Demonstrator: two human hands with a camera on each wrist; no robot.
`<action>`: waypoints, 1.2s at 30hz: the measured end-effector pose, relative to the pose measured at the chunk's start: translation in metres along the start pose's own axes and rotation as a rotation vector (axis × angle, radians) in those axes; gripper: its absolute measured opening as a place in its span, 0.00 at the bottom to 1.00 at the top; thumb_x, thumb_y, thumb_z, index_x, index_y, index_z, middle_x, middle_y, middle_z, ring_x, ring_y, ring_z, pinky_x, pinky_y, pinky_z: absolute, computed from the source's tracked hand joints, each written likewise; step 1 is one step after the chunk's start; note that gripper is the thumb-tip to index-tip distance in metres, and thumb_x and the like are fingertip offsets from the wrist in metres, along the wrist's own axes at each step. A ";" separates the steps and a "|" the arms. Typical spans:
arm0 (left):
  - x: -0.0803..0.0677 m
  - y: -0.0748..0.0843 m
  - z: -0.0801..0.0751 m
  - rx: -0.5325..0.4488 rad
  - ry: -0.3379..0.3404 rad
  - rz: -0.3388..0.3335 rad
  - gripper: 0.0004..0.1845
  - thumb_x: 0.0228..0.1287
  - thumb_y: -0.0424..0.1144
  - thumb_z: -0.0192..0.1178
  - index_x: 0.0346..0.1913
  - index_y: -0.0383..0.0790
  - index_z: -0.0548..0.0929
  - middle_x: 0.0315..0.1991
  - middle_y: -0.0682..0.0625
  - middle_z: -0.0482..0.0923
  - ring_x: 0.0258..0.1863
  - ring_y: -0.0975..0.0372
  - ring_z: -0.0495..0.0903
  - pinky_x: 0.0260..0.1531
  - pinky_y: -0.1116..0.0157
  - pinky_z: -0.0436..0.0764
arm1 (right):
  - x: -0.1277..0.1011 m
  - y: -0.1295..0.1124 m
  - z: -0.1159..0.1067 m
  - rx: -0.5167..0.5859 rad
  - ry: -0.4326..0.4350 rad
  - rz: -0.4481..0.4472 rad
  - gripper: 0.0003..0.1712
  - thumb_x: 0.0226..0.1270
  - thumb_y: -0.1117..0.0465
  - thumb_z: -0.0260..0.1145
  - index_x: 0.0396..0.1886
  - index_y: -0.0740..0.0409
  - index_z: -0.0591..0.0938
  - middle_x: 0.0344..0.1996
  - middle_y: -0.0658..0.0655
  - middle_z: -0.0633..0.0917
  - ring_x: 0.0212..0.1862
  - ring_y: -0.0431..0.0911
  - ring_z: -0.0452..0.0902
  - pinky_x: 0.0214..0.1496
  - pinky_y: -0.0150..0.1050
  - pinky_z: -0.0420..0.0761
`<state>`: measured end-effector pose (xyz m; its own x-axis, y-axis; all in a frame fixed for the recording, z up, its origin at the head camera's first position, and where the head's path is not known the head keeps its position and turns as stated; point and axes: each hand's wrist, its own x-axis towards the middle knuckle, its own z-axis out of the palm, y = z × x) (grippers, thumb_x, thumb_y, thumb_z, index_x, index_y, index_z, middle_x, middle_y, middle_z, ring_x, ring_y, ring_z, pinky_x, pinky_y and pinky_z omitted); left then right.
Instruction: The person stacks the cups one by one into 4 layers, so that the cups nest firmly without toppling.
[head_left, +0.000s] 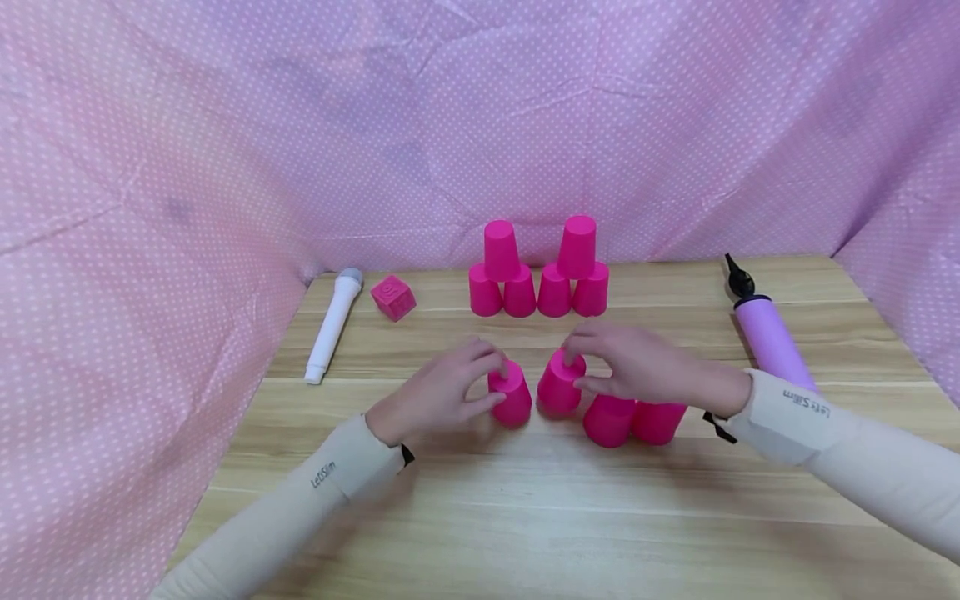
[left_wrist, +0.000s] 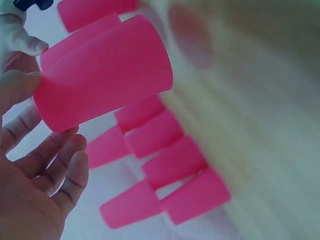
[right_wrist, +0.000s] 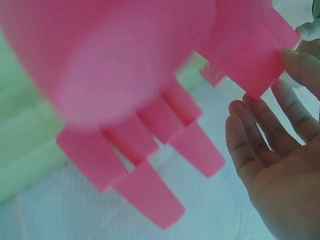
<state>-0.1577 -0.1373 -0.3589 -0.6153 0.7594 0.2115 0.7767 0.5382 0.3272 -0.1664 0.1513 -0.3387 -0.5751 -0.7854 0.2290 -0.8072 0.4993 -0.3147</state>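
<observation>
On a wooden table (head_left: 525,517) stands a front row of several upturned pink cups. My left hand (head_left: 498,382) grips the leftmost cup (head_left: 514,400), fingers curled round its top. My right hand (head_left: 576,372) pinches the top of the cup beside it (head_left: 557,392). Two more cups (head_left: 609,421) (head_left: 658,422) stand under my right wrist. Behind are two small pyramids, one left (head_left: 501,250) and one right (head_left: 577,246), each with one cup on two. The left wrist view shows the held cup (left_wrist: 105,75) against my thumb, fingers (left_wrist: 60,170) below it. The right wrist view shows the held cup (right_wrist: 245,55) by my fingers (right_wrist: 250,145).
A white toy microphone (head_left: 332,323) and a pink cube (head_left: 393,297) lie at the back left. A purple hand pump (head_left: 771,333) lies at the right, near my right sleeve. Pink dotted cloth (head_left: 225,167) walls in the table at the back and on both sides.
</observation>
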 end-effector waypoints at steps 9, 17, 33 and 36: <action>0.021 -0.012 -0.040 0.058 0.240 0.074 0.13 0.57 0.39 0.67 0.41 0.42 0.76 0.41 0.52 0.72 0.41 0.62 0.70 0.37 0.67 0.75 | 0.025 0.020 -0.038 -0.028 0.185 -0.063 0.16 0.48 0.62 0.77 0.36 0.56 0.81 0.32 0.49 0.80 0.37 0.44 0.74 0.40 0.41 0.76; 0.058 -0.021 -0.087 0.106 0.405 0.082 0.09 0.57 0.34 0.62 0.39 0.37 0.75 0.35 0.49 0.74 0.40 0.57 0.71 0.40 0.62 0.72 | 0.061 0.028 -0.065 -0.050 0.254 0.025 0.15 0.49 0.63 0.76 0.38 0.61 0.83 0.32 0.53 0.82 0.36 0.47 0.75 0.42 0.44 0.73; 0.110 -0.030 -0.134 0.185 0.473 -0.065 0.10 0.62 0.39 0.59 0.41 0.36 0.76 0.38 0.48 0.73 0.42 0.57 0.70 0.44 0.65 0.70 | 0.120 0.065 -0.066 0.009 0.074 0.263 0.10 0.56 0.63 0.72 0.38 0.60 0.83 0.34 0.56 0.83 0.40 0.53 0.76 0.45 0.45 0.74; 0.113 -0.032 -0.134 0.177 0.469 -0.079 0.10 0.62 0.39 0.59 0.41 0.37 0.76 0.38 0.48 0.73 0.41 0.58 0.70 0.43 0.65 0.69 | 0.124 0.074 -0.064 0.015 0.047 0.302 0.11 0.57 0.63 0.71 0.40 0.62 0.83 0.37 0.58 0.83 0.43 0.54 0.75 0.49 0.47 0.74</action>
<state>-0.2700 -0.1173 -0.2220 -0.6360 0.4900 0.5962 0.7113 0.6719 0.2065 -0.3061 0.1140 -0.2741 -0.7948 -0.5841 0.1647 -0.5966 0.7022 -0.3887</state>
